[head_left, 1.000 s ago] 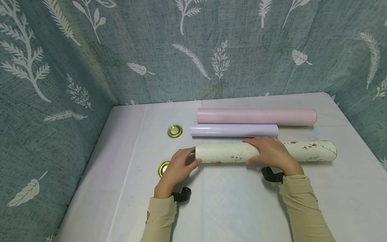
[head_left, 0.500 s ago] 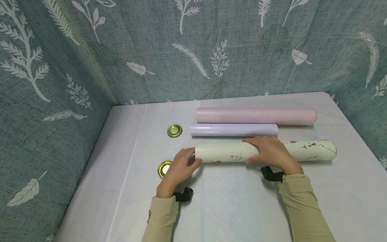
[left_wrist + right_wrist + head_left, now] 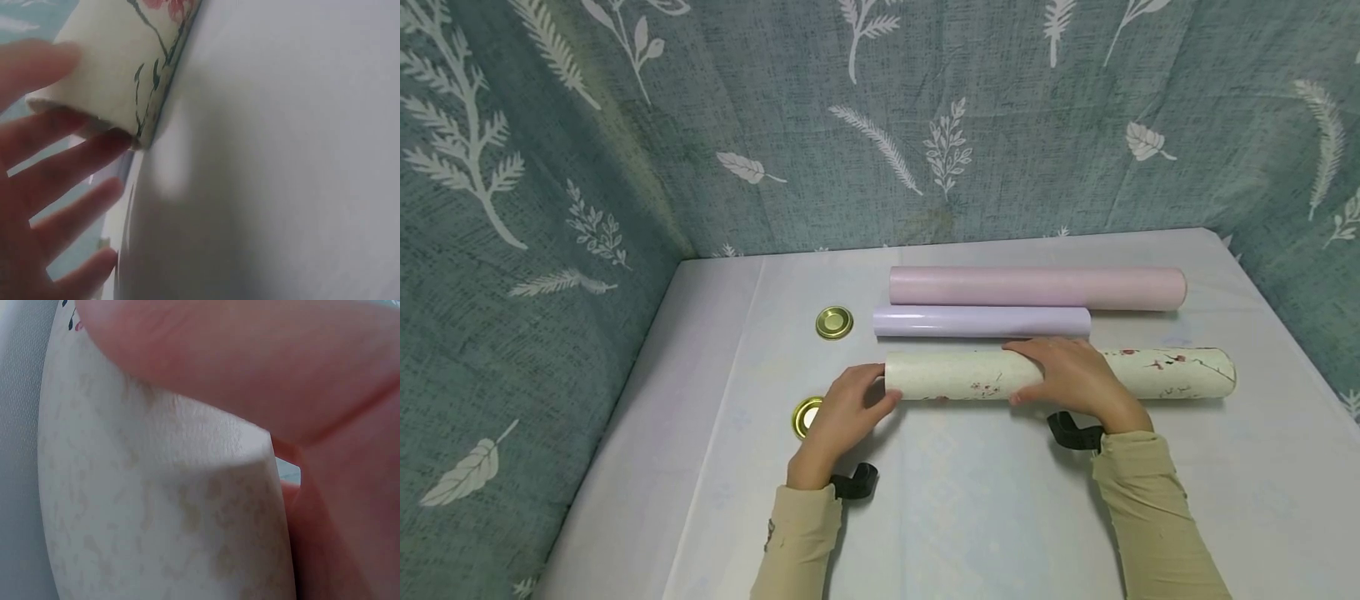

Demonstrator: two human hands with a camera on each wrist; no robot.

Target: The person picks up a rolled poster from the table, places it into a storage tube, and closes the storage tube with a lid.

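Floral roll (image 3: 955, 377) roughly parallels the table's (image 3: 970, 517) far edge, left hand (image 3: 842, 417) pinching its left end, right hand (image 3: 1075, 379) gripping mid-length.

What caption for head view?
Floral roll, left fingers at one end, right fingers across its middle; lilac roll, pink roll behind; two gold lids.
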